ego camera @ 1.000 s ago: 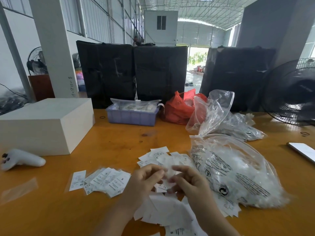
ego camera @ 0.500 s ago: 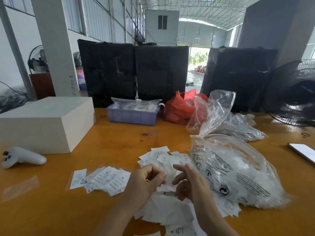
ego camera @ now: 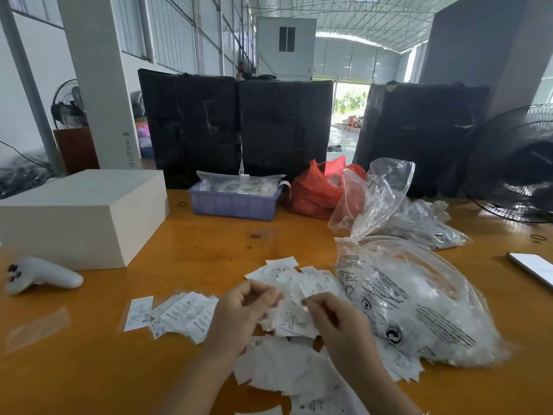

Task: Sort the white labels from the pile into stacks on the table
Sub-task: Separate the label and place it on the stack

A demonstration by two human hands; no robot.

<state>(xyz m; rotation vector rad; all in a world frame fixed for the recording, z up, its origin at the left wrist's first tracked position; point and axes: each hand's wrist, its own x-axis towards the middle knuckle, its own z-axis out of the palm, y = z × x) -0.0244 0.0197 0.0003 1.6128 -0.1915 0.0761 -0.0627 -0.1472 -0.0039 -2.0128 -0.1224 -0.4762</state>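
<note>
A person's two hands meet over a loose pile of white labels (ego camera: 299, 298) at lower centre of an orange wooden desk (ego camera: 209, 247). The left hand (ego camera: 239, 319) has its fingers curled, thumb and fingertips pinching the edge of a label; the right hand (ego camera: 335, 322) is likewise curled, pinching a label at the top of the pile. The pile's labels lie at mixed angles, with no common long axis. To lower left of the hands, a fanned row of sorted labels (ego camera: 176, 316) lies flat, each strip's long axis running from the near edge up and to the right. Just right of the pile, touching it, sits a large clear plastic bag (ego camera: 419, 301) printed with black text and filled with white material. Behind it stand further clear bags (ego camera: 386, 199), a red plastic bag (ego camera: 314, 190) and a purple tray (ego camera: 233, 202). A white box (ego camera: 80, 214) and a white controller (ego camera: 39, 277) occupy the left side; a phone (ego camera: 532, 266) lies at the right edge beneath a black fan (ego camera: 514, 166).
</note>
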